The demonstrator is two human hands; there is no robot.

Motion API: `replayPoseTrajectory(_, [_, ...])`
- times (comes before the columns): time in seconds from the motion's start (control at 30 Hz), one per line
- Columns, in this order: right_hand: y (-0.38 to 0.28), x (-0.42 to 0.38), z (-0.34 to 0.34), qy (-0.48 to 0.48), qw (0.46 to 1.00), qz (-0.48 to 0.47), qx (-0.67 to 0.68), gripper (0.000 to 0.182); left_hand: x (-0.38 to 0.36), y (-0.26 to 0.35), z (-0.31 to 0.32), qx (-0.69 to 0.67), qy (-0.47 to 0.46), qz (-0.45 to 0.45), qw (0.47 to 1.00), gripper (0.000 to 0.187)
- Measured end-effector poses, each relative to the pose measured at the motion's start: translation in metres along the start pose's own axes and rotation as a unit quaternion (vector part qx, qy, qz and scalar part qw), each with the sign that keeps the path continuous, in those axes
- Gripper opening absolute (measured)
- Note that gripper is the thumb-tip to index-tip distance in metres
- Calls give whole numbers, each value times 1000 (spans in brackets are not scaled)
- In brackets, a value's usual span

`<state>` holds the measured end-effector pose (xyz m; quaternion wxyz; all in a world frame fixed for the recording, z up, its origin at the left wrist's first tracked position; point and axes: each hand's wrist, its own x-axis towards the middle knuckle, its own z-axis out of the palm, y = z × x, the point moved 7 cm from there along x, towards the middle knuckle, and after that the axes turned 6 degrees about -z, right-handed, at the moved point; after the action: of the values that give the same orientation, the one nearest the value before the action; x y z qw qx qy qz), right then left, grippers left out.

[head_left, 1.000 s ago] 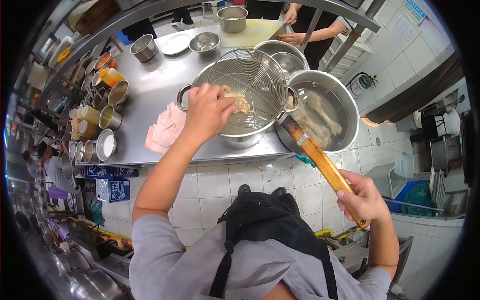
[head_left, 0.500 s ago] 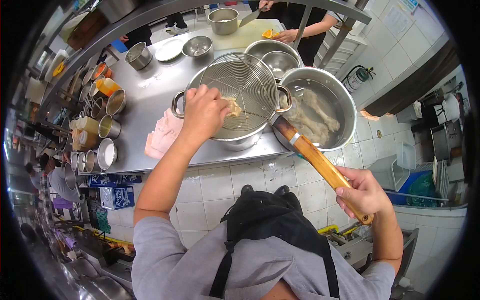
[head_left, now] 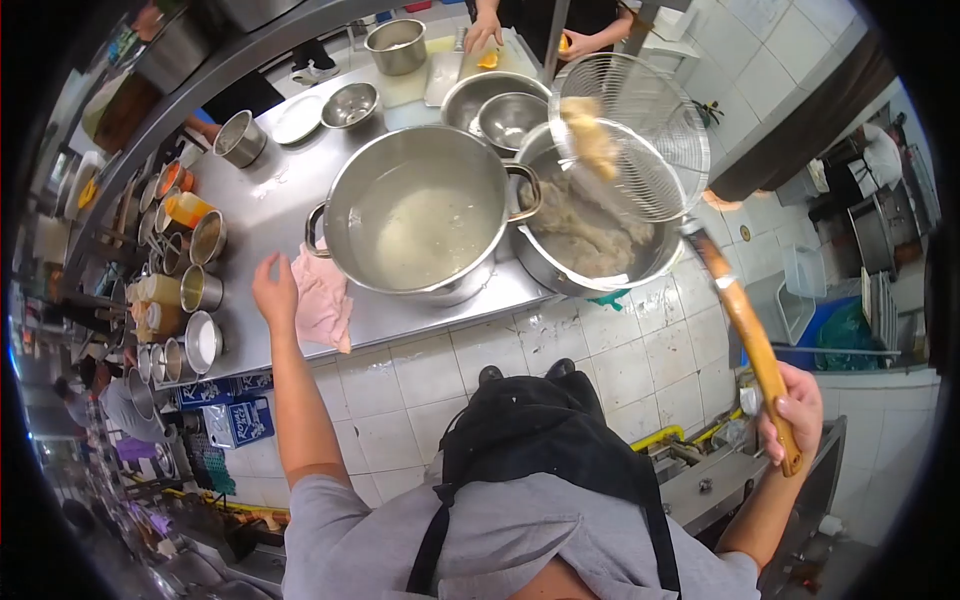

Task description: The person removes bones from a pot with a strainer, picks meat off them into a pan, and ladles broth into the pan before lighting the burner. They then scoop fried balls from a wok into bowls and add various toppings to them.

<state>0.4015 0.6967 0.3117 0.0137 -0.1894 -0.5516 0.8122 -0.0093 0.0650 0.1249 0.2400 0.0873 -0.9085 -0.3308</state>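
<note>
My right hand [head_left: 795, 415] is wrapped round the wooden handle of a wire strainer [head_left: 650, 190]. The strainer hangs tilted over the right pot [head_left: 665, 265], and pale, motion-blurred pieces [head_left: 590, 140] are at its left side. Pale meat-like pieces [head_left: 590, 240] lie in liquid in that pot. Left of it, a two-handled pot [head_left: 345, 255] holds cloudy liquid. Beside the pink cloth [head_left: 320, 300], my left hand [head_left: 275, 290] is empty, its fingers partly spread.
Behind the pots are nested steel bowls [head_left: 512, 120], a white plate [head_left: 297, 120] and a cutting board [head_left: 405, 88] where another person's hand [head_left: 484, 32] is near orange fruit [head_left: 488, 60]. Several small containers line the left side. A metal rail [head_left: 330, 28] crosses above the table.
The strainer has moved right, from over the two-handled pot to over the right pot. My left hand has left the piece it touched in the strainer and moved left to the cloth.
</note>
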Motion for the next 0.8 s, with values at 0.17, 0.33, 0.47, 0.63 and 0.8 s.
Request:
replayPoseTrajectory(0.17, [-19,-25,-38,130,979,-80,-134,56,-47,-57,78,59,-162,-5,985,48])
replayPoseTrajectory(0.33, [7,11,-73,221,929,-5,-298,58,-79,-17,82,336,-97,133,927,51])
replayPoseTrajectory(0.47, [59,44,-113,281,860,29,-424,52,-78,-33,93,299,-117,182,930,41])
replayPoseTrajectory(0.63, [131,93,-148,262,769,-29,-582,55,-81,-14,89,327,-157,138,922,45])
replayPoseTrajectory(0.8, [139,84,-140,265,799,4,-540,59,-82,-15,87,345,-155,109,919,47])
